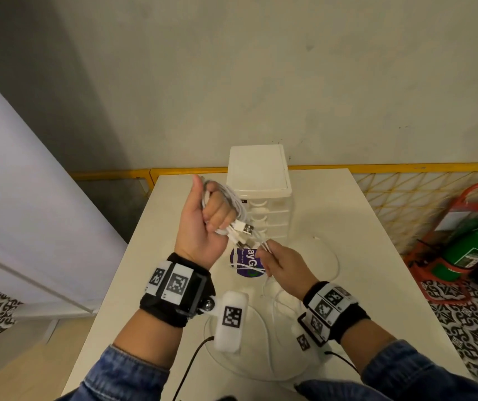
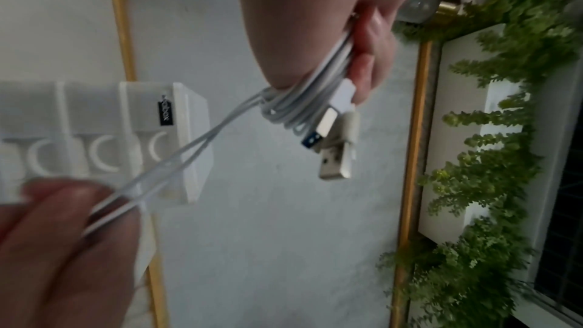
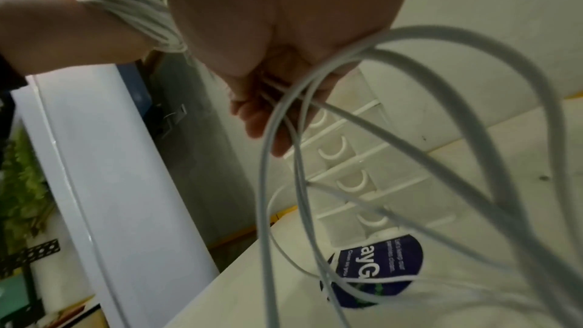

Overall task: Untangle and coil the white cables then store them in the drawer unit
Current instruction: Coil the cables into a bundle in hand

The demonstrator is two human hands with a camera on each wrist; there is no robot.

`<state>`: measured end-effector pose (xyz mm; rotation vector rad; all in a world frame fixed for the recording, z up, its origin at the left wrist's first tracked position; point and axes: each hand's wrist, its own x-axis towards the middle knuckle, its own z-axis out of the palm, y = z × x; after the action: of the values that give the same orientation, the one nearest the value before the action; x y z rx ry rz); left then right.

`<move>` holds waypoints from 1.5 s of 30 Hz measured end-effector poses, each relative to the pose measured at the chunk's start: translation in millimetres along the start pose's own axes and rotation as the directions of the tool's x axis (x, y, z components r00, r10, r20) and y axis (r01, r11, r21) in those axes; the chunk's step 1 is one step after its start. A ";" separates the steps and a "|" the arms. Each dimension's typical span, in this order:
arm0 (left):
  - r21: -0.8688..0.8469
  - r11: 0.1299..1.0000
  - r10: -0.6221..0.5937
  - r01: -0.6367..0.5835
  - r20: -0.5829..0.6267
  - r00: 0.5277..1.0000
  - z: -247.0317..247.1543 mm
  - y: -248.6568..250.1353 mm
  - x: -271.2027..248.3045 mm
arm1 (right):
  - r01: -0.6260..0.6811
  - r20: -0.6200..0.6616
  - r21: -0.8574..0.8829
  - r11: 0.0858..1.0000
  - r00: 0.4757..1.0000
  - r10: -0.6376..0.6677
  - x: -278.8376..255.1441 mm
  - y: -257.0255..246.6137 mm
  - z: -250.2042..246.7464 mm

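Note:
My left hand (image 1: pixel 209 212) is raised above the white table (image 1: pixel 362 241), with white cables (image 1: pixel 233 202) wound in loops round its curled fingers; it grips the coil (image 2: pixel 303 104). USB plugs (image 1: pixel 245 228) stick out of the bundle, one with a blue insert (image 2: pixel 310 140). My right hand (image 1: pixel 272 256) pinches two white strands (image 2: pixel 176 166) that run taut from the coil. Loose loops (image 3: pixel 441 114) hang from that hand down to the table. The cream drawer unit (image 1: pixel 259 180) stands behind the hands, its drawers (image 3: pixel 350 166) shut.
A round purple sticker (image 1: pixel 246 263) lies on the table under slack cable. A yellow rail (image 1: pixel 376 167) runs along the wall behind the table. A green fire extinguisher in a red stand (image 1: pixel 472 244) is on the floor at right. A white panel (image 1: pixel 29 212) leans at left.

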<state>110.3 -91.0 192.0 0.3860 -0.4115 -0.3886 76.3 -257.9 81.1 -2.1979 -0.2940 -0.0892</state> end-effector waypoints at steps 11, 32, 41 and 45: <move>0.522 0.830 0.429 -0.194 -0.377 0.821 -2.4 8.5 10.2 | 0.007 0.240 0.052 0.999 0.971 -0.019 -8.2 -10.9 0.4; 0.938 -0.092 -0.173 0.335 -0.346 0.922 -17.3 3.0 -12.9 | 0.089 -0.130 0.165 0.982 0.989 -0.067 -2.1 -8.7 -52.7; 0.851 -0.238 0.292 0.468 -0.397 0.870 -43.6 33.3 -18.9 | -0.319 -0.516 0.192 0.928 0.772 0.372 -18.0 61.9 -77.0; 0.853 -0.131 0.430 0.506 -0.411 0.804 -47.1 41.8 -17.7 | -0.528 -0.457 0.056 0.847 0.741 0.492 -30.5 80.5 -84.9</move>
<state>128.4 -34.4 164.8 2.1731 0.0964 0.1706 69.7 -377.4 64.1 -2.1771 0.5955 -0.3099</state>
